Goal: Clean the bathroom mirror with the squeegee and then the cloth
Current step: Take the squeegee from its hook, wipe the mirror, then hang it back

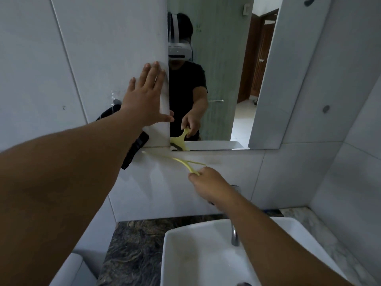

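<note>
The bathroom mirror [222, 79] hangs on the tiled wall above the sink. My right hand [208, 185] grips the handle of a yellow squeegee [181, 161], whose blade lies against the wall tile just below the mirror's lower left corner. The squeegee is blurred. My left hand [145, 98] is flat on the white wall tile beside the mirror's left edge, fingers spread, thumb near the glass. A dark cloth [135, 150] hangs on the wall left of the mirror, partly hidden behind my left forearm.
A white rectangular sink [185, 263] with a chrome tap [235, 236] sits below on a dark marbled counter [132, 250]. The mirror reflects a person, a door and an open doorway. A tiled side wall stands at the right.
</note>
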